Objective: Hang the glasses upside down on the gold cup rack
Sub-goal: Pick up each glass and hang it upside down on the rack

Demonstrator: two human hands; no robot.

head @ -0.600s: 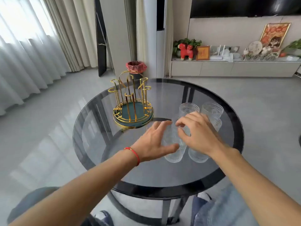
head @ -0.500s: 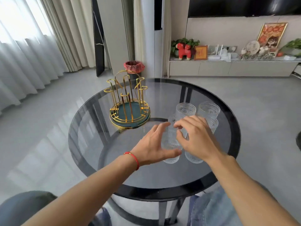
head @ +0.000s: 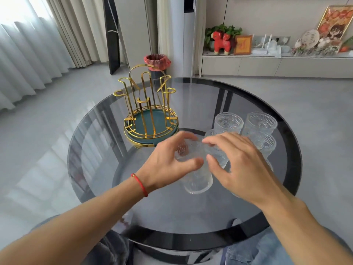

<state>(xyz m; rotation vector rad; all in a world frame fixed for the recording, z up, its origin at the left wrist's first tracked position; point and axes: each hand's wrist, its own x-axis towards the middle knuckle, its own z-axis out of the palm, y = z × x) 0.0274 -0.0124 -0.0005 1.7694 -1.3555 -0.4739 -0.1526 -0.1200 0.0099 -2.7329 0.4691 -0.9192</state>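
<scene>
The left hand [head: 168,165] had closed from a flat reach around the nearest glass [head: 196,175], just in front of the gold cup rack [head: 150,113]. The right hand [head: 238,165] hovered half-curled over the next glass; lifting seemed imminent, rack still empty

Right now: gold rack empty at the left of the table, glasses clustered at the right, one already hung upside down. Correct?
Not quite. The head view shows no glass hung: the gold rack is empty, and every glass stands on the table, one between both hands.
</scene>
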